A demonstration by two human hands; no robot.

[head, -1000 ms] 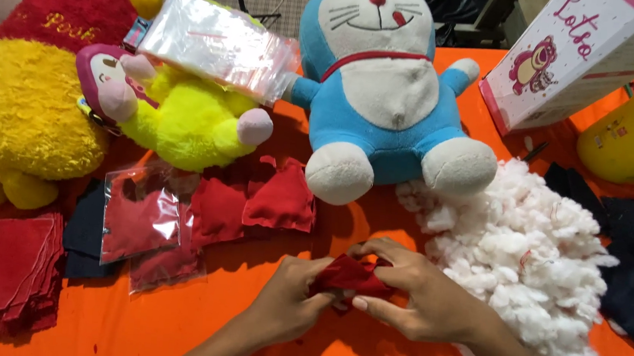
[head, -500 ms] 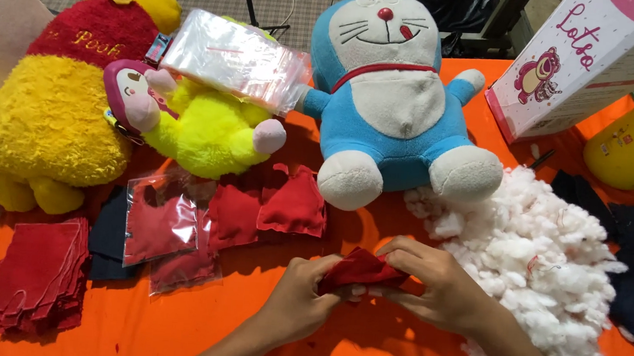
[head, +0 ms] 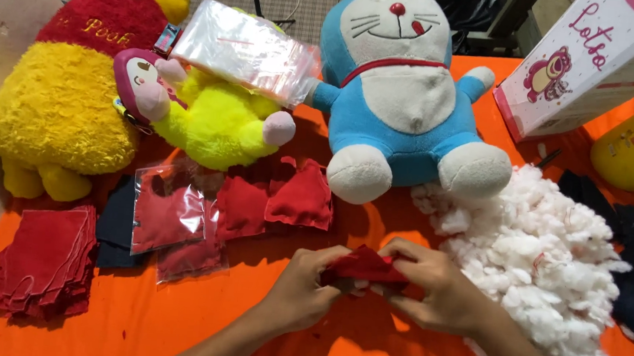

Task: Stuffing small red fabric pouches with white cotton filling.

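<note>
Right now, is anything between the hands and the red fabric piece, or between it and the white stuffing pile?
Nothing visible. The left hand and right hand both pinch the red fabric piece directly. The white stuffing pile lies just beside the right hand, with only bare orange tablecloth between.

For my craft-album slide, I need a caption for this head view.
Both hands, left hand and right hand, pinch a small red fabric piece beside white stuffing.
</note>
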